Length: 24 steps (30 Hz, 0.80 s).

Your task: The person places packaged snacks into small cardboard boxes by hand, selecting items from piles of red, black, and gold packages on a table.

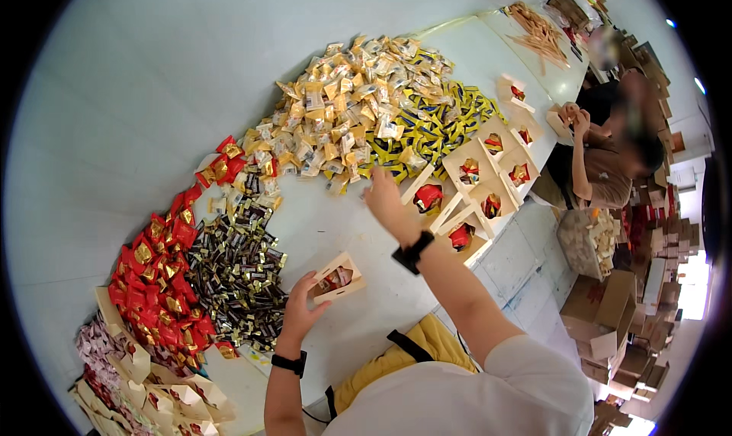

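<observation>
My left hand [300,307] grips one end of a small cream cardboard box [350,287], thumb on one side and fingers on the other. Wrapped sweets show inside that box, which rests on the white table [343,224]. Farther out, my right hand [386,198] reaches to the near edge of a heap of yellow-and-blue wrapped sweets [434,121]. Its fingertips are blurred, so whether they pinch a packet does not show. Beside this heap lies a larger pile of clear-and-gold wrapped packets [337,110].
Dark wrapped sweets [234,270] and red-and-gold packets [160,281] lie heaped at left. Filled boxes [470,170] stand right of my right hand, more boxes [183,399] at lower left. Another person [606,167] works across the table's right edge. Cardboard cartons [600,310] stand on the floor.
</observation>
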### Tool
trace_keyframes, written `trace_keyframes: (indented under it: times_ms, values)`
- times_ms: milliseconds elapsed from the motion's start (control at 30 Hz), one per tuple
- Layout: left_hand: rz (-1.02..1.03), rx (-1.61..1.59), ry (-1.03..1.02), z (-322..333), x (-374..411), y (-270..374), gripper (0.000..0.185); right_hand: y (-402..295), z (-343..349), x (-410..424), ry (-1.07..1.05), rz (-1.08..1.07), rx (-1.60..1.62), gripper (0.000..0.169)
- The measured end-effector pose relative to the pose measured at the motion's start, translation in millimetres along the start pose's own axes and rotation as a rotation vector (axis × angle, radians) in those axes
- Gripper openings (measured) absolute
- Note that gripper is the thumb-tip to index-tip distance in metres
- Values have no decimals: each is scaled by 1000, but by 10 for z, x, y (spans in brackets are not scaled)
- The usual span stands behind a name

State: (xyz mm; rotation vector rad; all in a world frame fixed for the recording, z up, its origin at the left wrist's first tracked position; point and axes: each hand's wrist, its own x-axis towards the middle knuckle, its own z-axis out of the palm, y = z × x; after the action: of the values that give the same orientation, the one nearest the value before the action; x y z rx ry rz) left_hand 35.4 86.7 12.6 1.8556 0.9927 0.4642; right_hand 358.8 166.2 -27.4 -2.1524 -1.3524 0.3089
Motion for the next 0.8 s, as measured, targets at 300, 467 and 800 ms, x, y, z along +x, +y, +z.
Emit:
trace_keyframes:
  times_ms: [300, 467, 800]
  values:
    - [55, -16, 16, 58, -17, 11, 59, 24, 35, 557, -303, 243, -407, 30]
    - [54, -1, 27, 19, -46, -6, 58, 190, 156, 471, 129, 152, -314, 27]
    - [6, -51, 10, 18, -34, -65, 64, -146, 179, 208, -248, 112, -14, 59]
